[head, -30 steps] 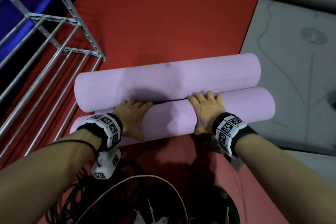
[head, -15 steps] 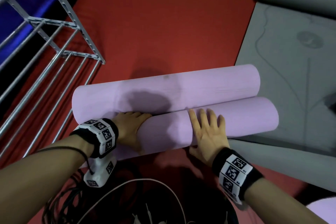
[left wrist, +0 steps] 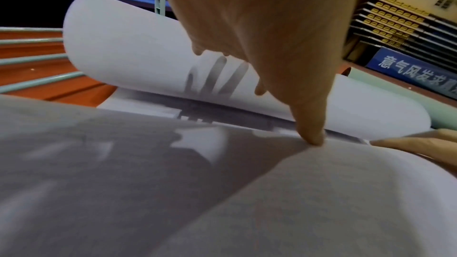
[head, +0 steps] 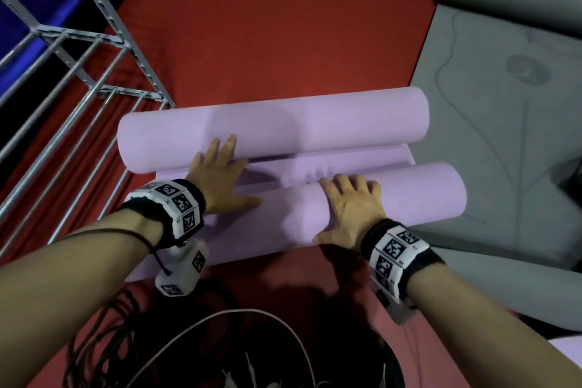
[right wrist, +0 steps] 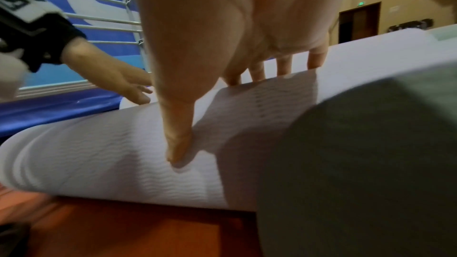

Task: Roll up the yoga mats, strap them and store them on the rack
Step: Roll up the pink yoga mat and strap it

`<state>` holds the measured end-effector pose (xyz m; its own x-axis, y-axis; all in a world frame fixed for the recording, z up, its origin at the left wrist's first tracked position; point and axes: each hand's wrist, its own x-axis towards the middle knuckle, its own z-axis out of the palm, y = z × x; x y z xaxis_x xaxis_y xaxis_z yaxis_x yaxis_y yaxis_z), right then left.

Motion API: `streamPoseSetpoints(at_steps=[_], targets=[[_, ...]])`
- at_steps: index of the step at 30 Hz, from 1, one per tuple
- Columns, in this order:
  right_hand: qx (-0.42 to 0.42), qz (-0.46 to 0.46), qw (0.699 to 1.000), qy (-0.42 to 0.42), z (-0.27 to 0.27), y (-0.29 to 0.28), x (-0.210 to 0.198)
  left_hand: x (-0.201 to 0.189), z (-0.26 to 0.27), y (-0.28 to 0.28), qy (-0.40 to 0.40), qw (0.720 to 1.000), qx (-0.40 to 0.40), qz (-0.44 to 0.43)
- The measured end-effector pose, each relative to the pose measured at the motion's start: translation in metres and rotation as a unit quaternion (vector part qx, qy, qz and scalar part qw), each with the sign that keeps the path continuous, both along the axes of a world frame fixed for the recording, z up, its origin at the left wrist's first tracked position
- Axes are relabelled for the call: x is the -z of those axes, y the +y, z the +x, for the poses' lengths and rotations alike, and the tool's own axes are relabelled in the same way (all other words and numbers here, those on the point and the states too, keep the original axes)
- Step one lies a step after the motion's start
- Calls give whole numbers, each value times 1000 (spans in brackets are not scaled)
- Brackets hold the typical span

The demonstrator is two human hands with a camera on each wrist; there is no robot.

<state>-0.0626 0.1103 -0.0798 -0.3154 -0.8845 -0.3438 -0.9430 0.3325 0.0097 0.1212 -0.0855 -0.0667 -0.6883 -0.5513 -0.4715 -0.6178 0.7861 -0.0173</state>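
Note:
A lilac yoga mat lies on the red floor, rolled in from both ends. Its far roll [head: 274, 129] and near roll [head: 409, 198] lie side by side with a narrow flat strip [head: 346, 161] between them. My left hand [head: 220, 173] reaches across the strip, straight fingers touching the far roll [left wrist: 123, 46] and thumb tip pressing the near roll [left wrist: 321, 192]. My right hand [head: 349, 208] lies palm down on the near roll [right wrist: 111, 153], fingers laid over its top and thumb pressing its near side. No strap is visible.
A grey metal rack [head: 77, 35] with long rails stands on the left, its corner close to the far roll's left end. A grey yoga mat [head: 504, 151], rolled at its far end, lies spread on the right, under the lilac rolls' right ends. Dark cables [head: 104, 340] trail near my body.
The two rolls, touching before, have come apart and show a flat strip between them. My left hand has moved from the near roll forward onto the far roll. My right hand stays on the near roll.

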Motion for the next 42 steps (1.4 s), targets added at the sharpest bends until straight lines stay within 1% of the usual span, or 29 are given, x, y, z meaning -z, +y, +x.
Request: streamPoseSetpoints(at_steps=[2,3,4,6,7,9,11,12,15,16,19,21,23,26,29,32,35,37,39,40,42], targets=[[25,-14,998,-49,-10,-10,0,-4,-3,6,60,998,32,-4],[38,-22,996,-75,-14,-14,0,-5,-3,12,71,996,55,3],[47,-32,994,-98,-18,-18,0,-3,0,20,67,995,76,6],[56,-38,989,-129,-24,-24,-1,6,8,34,28,993,112,-9],[54,-38,988,-137,-26,-26,0,12,13,39,4,992,123,-23],[47,-40,987,-148,-31,-27,3,20,15,44,-13,992,121,-40],[31,-27,990,-135,-36,-31,3,21,10,40,-13,994,101,-30],[22,-15,994,-106,-37,-33,0,21,6,37,-12,996,89,-20],[-11,-4,1000,24,-33,-34,-5,24,-2,23,-7,999,49,16],[-20,-4,999,44,-31,-32,-4,24,-4,18,-7,999,35,29],[-41,15,997,61,-22,-25,5,20,-7,10,-8,998,20,53],[-45,29,995,78,-18,-25,11,17,-7,8,-4,998,33,49],[-42,21,994,99,-17,-26,13,17,-7,7,4,998,47,40],[-50,6,994,95,-19,-24,8,13,-6,9,-1,997,65,41],[-74,5,994,84,-17,-15,2,6,0,15,-6,995,79,62],[-62,-6,995,73,-7,1,3,6,11,16,-2,992,94,85],[-50,-60,995,63,6,18,13,7,17,21,-15,990,117,79],[-39,-73,995,54,11,22,15,8,18,26,-27,989,122,82],[-29,-68,996,41,11,21,15,8,19,21,-34,987,104,119],[-30,-63,997,34,10,18,13,6,17,16,-24,985,85,150],[-33,-20,999,24,6,12,8,1,12,2,26,979,23,201]])
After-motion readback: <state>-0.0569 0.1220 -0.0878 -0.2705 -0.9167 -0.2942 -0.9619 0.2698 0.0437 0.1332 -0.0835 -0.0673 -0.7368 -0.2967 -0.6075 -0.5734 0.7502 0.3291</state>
